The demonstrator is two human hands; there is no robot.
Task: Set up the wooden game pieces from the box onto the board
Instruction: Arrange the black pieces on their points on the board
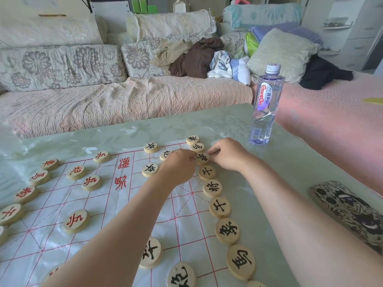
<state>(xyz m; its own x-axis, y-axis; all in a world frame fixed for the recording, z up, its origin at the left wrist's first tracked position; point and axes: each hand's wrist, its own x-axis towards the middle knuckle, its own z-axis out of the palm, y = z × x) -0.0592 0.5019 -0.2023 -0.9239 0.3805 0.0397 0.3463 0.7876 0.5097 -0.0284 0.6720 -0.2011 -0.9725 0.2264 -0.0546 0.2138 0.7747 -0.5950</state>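
spread over the desk [279, 162] across the lower frame: a thin sheet board [99, 204], creased and limp; judged apt to ruck under a dragged disc. at the right edge, a patterned box [348, 210]; looked shut, showed nothing of its contents. upper right, a clear capped water bottle [266, 104]; could not tell its fill level. met at upper centre: left hand [178, 165] and right hand [228, 155], fingers of both curled, pinching opposite edges of one black-marked piece [202, 158] in the right-hand row. seemed light, stiff, smooth wood, hardly fragile; best taken by the rim and lifted, not slid. ranged along both board edges: other wooden pieces [219, 207].
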